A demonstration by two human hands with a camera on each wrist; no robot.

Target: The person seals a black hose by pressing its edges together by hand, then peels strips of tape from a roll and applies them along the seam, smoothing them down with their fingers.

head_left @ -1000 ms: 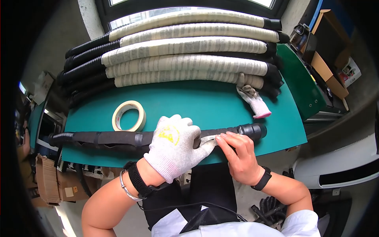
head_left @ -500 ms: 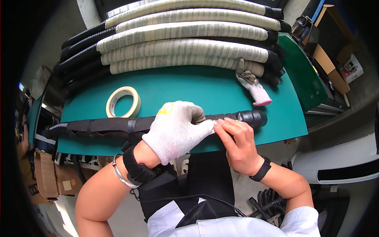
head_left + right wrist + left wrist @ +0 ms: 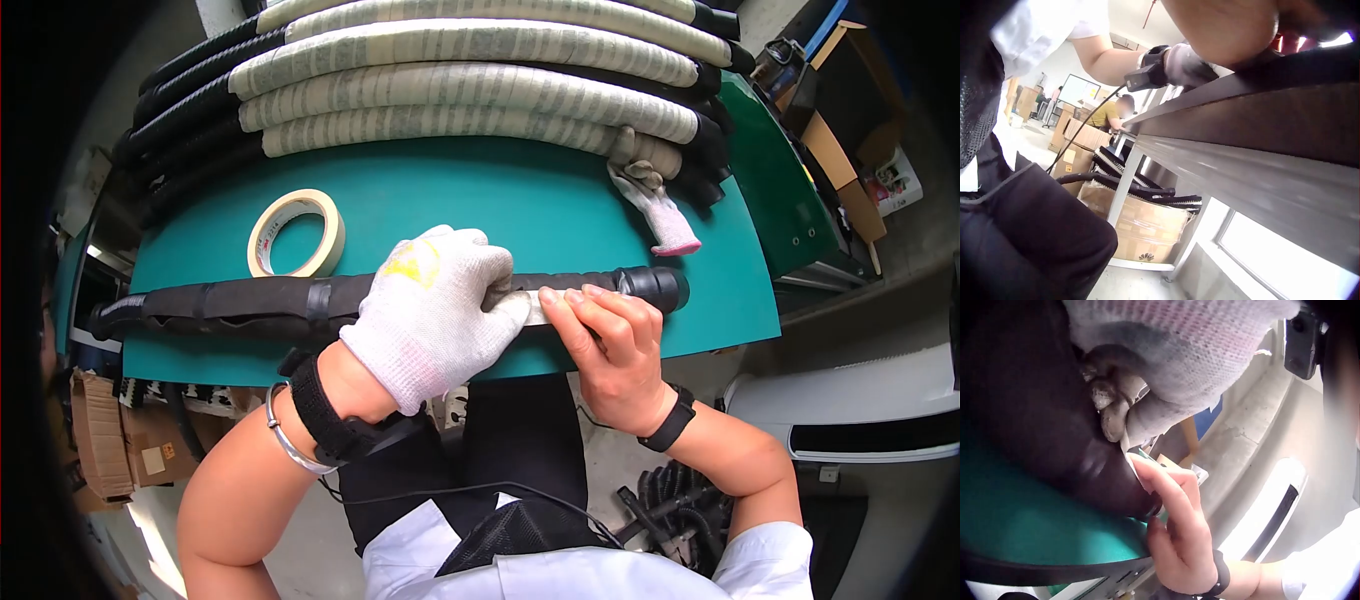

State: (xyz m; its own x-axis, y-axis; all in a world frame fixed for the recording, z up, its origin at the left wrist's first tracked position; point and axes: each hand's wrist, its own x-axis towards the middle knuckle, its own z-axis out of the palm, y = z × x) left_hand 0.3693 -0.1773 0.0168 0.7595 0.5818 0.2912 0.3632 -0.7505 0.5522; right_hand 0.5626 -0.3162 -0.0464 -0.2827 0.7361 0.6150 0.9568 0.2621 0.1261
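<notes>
A short length of pale strip [image 3: 537, 309] now shows between the hands, which nearly met a moment ago, so it seems drawn tighter along the dark hose [image 3: 250, 300]. The gloved left hand [image 3: 425, 312] pinches it; the right hand [image 3: 615, 345] grips it at the fingertips. The hose lies by the near edge of the surface [image 3: 450, 195], long axis left-right, black coupling [image 3: 655, 287] pointing right, ribbed end [image 3: 115, 315] past the left edge. Beyond are a tape roll [image 3: 332, 245], a loose glove [image 3: 662, 218] and pale-wrapped hoses [image 3: 470, 90].
</notes>
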